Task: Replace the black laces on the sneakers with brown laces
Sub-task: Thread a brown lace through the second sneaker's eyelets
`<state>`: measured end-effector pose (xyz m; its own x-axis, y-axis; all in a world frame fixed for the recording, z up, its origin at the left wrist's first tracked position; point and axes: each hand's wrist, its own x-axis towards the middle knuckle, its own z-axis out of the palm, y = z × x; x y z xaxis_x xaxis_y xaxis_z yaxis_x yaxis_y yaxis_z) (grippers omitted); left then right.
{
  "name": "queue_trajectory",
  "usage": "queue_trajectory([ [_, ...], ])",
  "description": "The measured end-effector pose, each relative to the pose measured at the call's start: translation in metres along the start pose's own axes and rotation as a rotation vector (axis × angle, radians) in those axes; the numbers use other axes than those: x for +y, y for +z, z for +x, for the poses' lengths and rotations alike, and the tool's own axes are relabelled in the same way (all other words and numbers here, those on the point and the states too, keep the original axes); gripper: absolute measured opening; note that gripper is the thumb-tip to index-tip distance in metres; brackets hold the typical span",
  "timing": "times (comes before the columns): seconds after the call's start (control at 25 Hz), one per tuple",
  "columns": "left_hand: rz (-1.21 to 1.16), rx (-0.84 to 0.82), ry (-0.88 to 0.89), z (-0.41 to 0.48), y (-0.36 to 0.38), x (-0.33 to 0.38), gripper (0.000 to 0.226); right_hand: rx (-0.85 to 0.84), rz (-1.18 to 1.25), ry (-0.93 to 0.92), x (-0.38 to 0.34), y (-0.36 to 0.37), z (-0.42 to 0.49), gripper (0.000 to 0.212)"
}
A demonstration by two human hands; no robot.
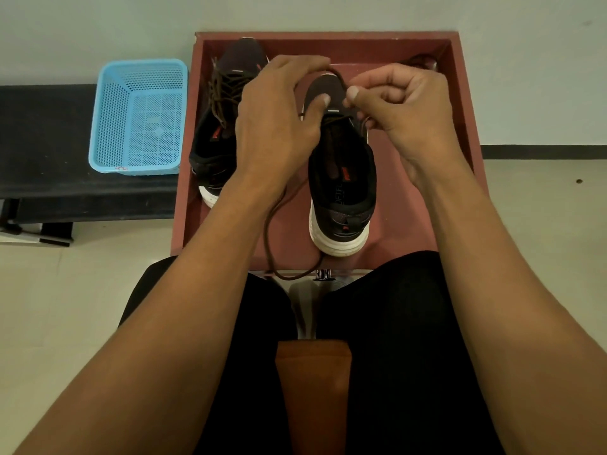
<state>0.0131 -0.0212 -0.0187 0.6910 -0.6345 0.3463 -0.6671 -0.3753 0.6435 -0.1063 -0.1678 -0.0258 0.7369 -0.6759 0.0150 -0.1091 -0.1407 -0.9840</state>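
Brown lace (271, 224) sits at the toe eyelets of the right sneaker (341, 178) in our red tray (460, 93). Our right hand (404, 113) pinches it, our left hand (276, 119) grips it too, and the slack loops toward us.

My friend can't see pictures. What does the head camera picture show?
The left hand and right hand hold a brown lace at the front of a black sneaker in a reddish tray. A second sneaker with brown laces lies beside it; a blue basket sits further left.
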Motion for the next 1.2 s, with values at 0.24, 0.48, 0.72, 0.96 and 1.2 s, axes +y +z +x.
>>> queue_trajectory([
  [0.24, 0.056, -0.041, -0.007, -0.002, 0.004, 0.003, 0.018, -0.097, -0.046, -0.04, -0.002, 0.004, 0.001, 0.013],
  [0.48, 0.069, -0.051, -0.149, 0.0, 0.005, -0.011, 0.014, -0.015, 0.027, -0.015, 0.002, -0.001, 0.002, 0.015],
  [0.72, -0.024, -0.123, -0.017, 0.001, 0.007, 0.001, 0.03, -0.072, -0.123, -0.061, -0.004, 0.004, -0.001, 0.014],
  [0.96, -0.06, -0.113, -0.087, 0.0, 0.009, -0.01, 0.021, 0.071, -0.504, 0.106, 0.004, -0.002, 0.003, 0.026],
  [1.2, 0.016, -0.167, -0.123, -0.002, 0.017, -0.01, 0.005, 0.058, -0.811, 0.178, -0.003, 0.011, 0.007, 0.017],
])
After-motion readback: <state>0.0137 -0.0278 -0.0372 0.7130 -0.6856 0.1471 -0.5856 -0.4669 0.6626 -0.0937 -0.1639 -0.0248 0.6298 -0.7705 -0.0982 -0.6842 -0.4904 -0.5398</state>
